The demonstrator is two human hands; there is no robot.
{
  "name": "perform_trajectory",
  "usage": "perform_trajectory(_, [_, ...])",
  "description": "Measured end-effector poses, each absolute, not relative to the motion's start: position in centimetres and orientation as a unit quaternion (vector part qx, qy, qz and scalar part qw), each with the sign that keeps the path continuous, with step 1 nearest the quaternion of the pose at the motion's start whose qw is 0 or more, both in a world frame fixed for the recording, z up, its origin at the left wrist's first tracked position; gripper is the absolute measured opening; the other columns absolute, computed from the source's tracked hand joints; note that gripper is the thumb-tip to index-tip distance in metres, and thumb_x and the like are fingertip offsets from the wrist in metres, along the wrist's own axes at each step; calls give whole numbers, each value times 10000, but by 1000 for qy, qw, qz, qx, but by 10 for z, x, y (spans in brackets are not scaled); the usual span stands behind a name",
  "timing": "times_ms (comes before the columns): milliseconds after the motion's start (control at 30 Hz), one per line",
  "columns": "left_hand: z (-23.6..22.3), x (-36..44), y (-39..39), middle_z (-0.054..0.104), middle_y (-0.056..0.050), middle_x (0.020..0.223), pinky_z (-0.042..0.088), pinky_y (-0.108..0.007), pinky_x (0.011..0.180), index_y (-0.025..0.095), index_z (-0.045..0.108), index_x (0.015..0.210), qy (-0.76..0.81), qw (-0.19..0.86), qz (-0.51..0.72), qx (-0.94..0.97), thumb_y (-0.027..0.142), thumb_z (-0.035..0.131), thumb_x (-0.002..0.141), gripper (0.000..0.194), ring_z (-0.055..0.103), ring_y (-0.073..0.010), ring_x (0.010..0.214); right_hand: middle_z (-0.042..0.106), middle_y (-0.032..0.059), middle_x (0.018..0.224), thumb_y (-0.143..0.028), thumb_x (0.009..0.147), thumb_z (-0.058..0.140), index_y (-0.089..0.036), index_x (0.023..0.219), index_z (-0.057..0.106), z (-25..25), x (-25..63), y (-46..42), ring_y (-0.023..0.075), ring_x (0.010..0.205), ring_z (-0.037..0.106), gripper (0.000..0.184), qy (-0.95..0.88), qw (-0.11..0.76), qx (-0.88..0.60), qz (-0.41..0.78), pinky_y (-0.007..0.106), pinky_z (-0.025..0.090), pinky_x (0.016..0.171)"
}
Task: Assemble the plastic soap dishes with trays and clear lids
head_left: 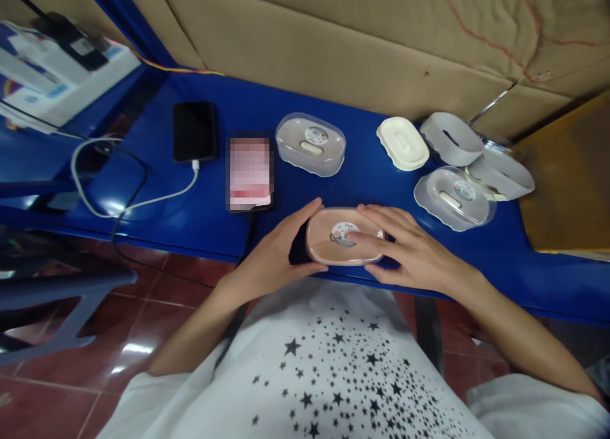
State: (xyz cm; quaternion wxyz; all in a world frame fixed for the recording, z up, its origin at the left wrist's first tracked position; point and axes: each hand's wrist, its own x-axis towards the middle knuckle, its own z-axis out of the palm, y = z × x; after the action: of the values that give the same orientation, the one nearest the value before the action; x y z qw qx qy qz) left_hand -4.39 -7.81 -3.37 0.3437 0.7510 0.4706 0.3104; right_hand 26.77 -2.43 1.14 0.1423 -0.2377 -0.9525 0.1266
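A pink oval soap box (333,249) with a round sticker on its clear lid sits at the near edge of the blue table (210,204). My left hand (281,255) grips its left end, thumb on the far side and fingers along the near side. My right hand (405,245) lies over its right end, fingers spread across the lid and a fingertip on the sticker. Both hands hold the box between them.
Beyond it stand a clear-lidded box (311,143), a cream tray (403,143), another lidded box (454,196) and empty clear shells (476,148). A black phone (194,131) on a white cable and a second phone (250,172) lie left. Cardboard lines the back.
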Motion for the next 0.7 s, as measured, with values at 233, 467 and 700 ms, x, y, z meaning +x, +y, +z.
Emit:
perform_trajectory(233, [-34,-43,-79,292,-80,1833,386,-600,1354,451,142,1767,447,314,308,779,496,783,1012,992,363,-358,1670,527,155,1701,-360,1044,699,-323,1614,561,7,289,-35,389,1526,557,588,-934,142,-324,46,646,522,1195])
perform_trajectory(467, [-31,-43,-79,371,-80,1783,419,-610,1330,453,247,1738,435,294,267,808,478,668,1089,773,420,-349,1636,681,220,1455,-502,1102,544,-196,1560,608,13,275,0,459,1325,620,554,-841,130,-510,-122,673,520,1077])
perform_trajectory(700, [-32,-44,-81,387,-84,1775,470,-596,1300,423,329,1718,431,258,253,827,440,645,1102,693,446,-354,1618,545,230,1648,-527,1160,310,-97,1678,411,19,243,80,364,1516,533,681,-837,191,-511,-25,552,476,1226])
